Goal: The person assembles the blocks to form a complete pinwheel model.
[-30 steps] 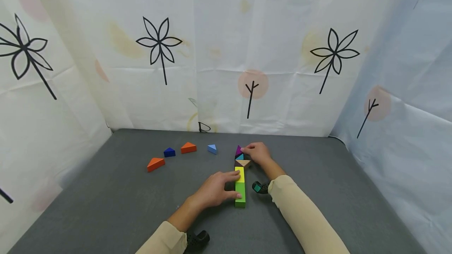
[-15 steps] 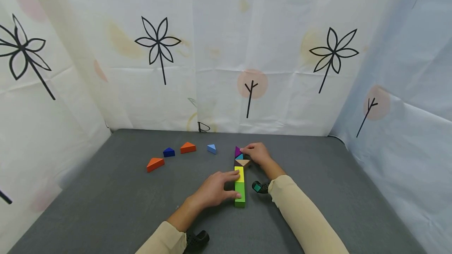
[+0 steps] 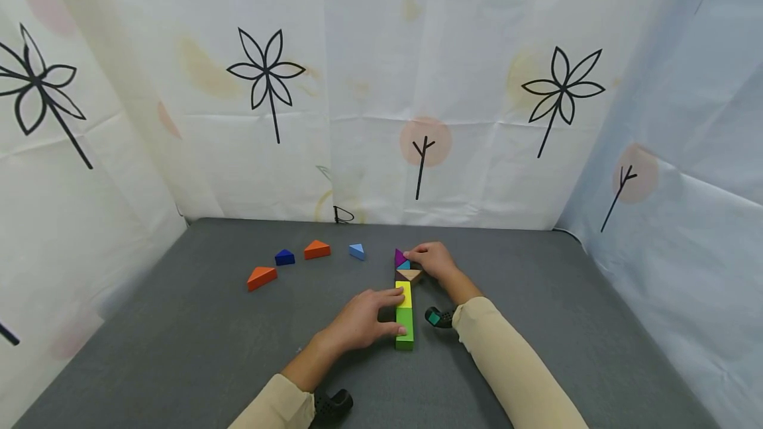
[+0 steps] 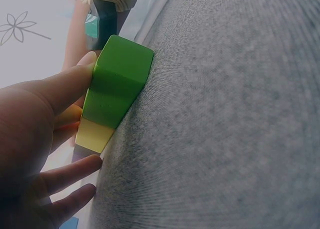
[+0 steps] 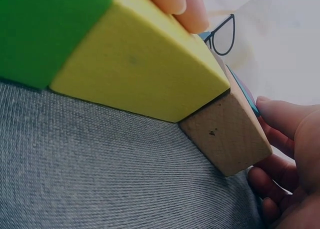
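A line of blocks runs away from me: a green block (image 3: 405, 319), a yellow block (image 3: 406, 301), a bare-wood triangular block (image 3: 408, 275), a light blue triangular block (image 3: 405, 265) and a purple triangular block (image 3: 399, 257) at the far end. My left hand (image 3: 359, 318) rests its thumb on the green block and its fairly straight fingers on the yellow one. At the far end, my right hand (image 3: 436, 261) pinches the purple block by its right corner. Its thumb (image 5: 280, 114) lies at the blue and purple edges in the right wrist view, with the other fingers curled behind the wooden block.
Left of the line lie two orange triangular blocks (image 3: 262, 278), a dark blue triangular block (image 3: 285, 257) and a pale blue triangular block (image 3: 357, 251). A white patterned cloth (image 3: 369, 177) stands behind the grey table (image 3: 208, 323).
The purple block has shifted slightly toward the light blue one, together with my right fingertips. My left hand stays in place on the green and yellow blocks.
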Motion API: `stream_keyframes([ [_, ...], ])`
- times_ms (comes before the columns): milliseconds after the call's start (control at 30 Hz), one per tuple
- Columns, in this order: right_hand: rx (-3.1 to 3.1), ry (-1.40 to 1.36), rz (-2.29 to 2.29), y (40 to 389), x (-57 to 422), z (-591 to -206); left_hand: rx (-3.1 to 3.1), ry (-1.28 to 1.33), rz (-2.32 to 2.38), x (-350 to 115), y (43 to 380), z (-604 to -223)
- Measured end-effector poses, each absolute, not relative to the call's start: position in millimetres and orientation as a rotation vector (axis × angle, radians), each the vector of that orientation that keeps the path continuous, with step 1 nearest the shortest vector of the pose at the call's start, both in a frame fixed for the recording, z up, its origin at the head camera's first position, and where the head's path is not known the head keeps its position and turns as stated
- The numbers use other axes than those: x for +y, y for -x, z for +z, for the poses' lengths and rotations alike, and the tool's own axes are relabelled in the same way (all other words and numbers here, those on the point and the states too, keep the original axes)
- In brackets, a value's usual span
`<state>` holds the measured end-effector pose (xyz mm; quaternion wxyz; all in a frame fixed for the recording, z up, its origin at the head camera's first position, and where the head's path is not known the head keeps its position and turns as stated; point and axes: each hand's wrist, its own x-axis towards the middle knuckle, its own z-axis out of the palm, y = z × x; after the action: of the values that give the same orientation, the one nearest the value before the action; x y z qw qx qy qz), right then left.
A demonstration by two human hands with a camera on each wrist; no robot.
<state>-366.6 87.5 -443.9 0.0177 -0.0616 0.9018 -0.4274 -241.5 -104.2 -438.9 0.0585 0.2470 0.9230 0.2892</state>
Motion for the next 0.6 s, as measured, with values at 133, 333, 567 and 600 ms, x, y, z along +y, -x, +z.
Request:
stream_keyframes([
  [133, 2.798, 0.186, -1.334, 366.5, 87.3, -444.2, 2.8, -0.767, 0.884, -104.5, 241.7, -439.5],
  [333, 2.769, 0.187, -1.39, 364.1, 90.4, -442.3, 2.801, -0.757, 0.884, -103.3, 241.2, -440.0],
  [567, 2.684, 0.154, -1.566, 359.2, 95.2, -439.5, 2.807, -0.762, 0.885, -103.5, 240.0, -439.7],
  [600, 2.678, 0.147, -1.59, 358.5, 96.0, -439.2, 2.806, -0.757, 0.887, -103.5, 239.9, -439.7],
])
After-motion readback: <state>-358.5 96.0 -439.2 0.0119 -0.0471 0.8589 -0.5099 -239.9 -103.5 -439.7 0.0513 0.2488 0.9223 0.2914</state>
